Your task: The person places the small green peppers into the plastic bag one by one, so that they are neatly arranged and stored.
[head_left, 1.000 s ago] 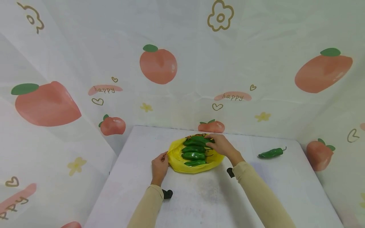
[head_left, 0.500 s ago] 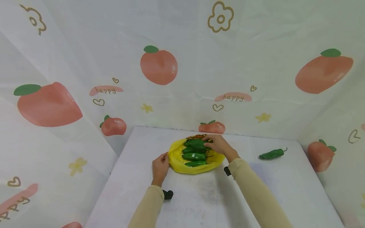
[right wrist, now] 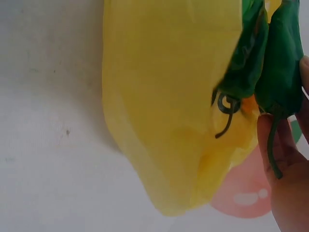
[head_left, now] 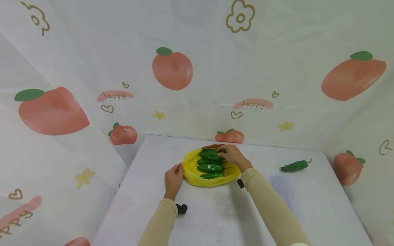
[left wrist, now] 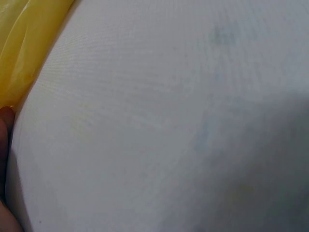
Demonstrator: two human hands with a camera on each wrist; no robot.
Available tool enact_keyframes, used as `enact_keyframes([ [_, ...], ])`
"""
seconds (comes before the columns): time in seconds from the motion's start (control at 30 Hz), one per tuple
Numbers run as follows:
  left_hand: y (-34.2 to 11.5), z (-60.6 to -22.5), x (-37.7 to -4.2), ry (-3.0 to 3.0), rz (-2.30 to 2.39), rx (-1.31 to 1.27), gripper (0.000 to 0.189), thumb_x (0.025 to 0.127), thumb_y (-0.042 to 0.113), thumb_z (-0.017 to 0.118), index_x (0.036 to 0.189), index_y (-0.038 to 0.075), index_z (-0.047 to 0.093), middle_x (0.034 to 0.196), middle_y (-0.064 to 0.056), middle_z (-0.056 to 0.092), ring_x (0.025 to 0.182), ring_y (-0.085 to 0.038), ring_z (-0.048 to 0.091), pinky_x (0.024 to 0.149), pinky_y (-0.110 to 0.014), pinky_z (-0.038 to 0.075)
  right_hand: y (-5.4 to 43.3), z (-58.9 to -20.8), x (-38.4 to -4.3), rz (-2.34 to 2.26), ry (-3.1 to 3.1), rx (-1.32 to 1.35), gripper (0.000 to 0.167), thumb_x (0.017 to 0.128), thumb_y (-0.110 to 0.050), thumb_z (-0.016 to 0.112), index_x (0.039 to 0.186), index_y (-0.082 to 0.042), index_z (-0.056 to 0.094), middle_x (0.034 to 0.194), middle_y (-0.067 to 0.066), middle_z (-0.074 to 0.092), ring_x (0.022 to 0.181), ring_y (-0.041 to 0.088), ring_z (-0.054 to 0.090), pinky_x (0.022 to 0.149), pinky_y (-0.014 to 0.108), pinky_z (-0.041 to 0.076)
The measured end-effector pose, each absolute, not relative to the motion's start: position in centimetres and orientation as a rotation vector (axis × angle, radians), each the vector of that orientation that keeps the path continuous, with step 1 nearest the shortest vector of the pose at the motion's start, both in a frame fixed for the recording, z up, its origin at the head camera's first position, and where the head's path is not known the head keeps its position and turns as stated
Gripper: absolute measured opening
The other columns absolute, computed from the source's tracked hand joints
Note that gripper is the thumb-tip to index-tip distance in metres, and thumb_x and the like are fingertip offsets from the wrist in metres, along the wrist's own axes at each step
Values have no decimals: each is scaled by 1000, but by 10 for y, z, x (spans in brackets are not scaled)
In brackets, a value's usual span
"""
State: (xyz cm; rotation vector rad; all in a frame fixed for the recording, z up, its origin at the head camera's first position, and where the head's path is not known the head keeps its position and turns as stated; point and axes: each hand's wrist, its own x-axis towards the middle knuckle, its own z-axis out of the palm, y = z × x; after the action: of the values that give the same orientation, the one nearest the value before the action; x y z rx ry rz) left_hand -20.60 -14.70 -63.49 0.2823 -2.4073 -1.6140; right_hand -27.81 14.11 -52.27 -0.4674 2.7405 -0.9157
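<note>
A yellow plastic bag (head_left: 191, 177) lies wide-mouthed near the back of the white table, with several glossy green peppers (head_left: 210, 168) lined up in its opening. My left hand (head_left: 173, 179) pinches the bag's left edge between thumb and fingers; the left wrist view catches just the fingertips beside yellow plastic (left wrist: 24, 43). At the back of the row, my right hand (head_left: 233, 155) holds the rearmost green pepper (head_left: 209, 153) near its stem end. The right wrist view shows thumb and fingers around that pepper (right wrist: 281, 63), its stem hanging down, with a neighbouring pepper (right wrist: 247, 63) alongside.
One more green pepper (head_left: 294, 166) lies apart on the table (head_left: 212, 215) to the right. A printed backdrop (head_left: 197, 112) with fruit pictures rises behind and along both sides. Black wrist-worn pieces (head_left: 182, 208) stick out by the sleeves.
My right hand has moved slightly left and lower with the rearmost pepper, bringing it down into the bag's opening beside the others. My left hand keeps its place on the bag's edge.
</note>
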Motion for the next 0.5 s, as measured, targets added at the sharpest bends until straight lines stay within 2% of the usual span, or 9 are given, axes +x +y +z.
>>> enact_keyframes([
  [0.5, -147, -632, -206, -2400, -1619, 255, 27, 102, 23, 61, 121, 11, 76, 101, -8, 79, 71, -10, 66, 60, -18, 57, 126, -532, -280, -819, 2802, -456, 27, 101, -16, 64, 126, -10, 72, 134, 14, 68, 130, 34, 59, 112, 50, 48],
])
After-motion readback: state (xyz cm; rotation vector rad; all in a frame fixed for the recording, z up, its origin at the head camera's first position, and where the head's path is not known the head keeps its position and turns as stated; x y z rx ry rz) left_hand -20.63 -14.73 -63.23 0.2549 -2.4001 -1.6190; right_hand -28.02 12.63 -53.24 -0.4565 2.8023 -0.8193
